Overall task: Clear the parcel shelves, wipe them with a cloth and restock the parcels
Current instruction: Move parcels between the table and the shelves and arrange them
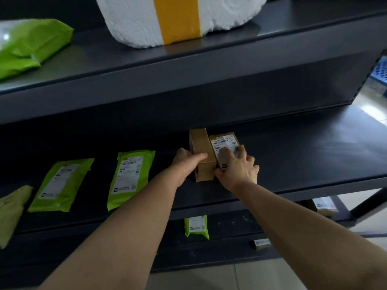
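Left hand [185, 162]: grips the near end of the plain box [201, 147], thumb on top.
Right hand [240, 168]: grasps the labelled box [223, 141], fingers spread over its label.
Boxes: touching, side by side on the middle shelf [314, 160].
Left: a green bag [129, 176] lies flat.

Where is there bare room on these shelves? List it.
Widest: the middle shelf right of the plain box and labelled box that the left hand and right hand grip. Also the upper shelf between its green bag and the foam box. Crowded: middle shelf's left, under three mailers.
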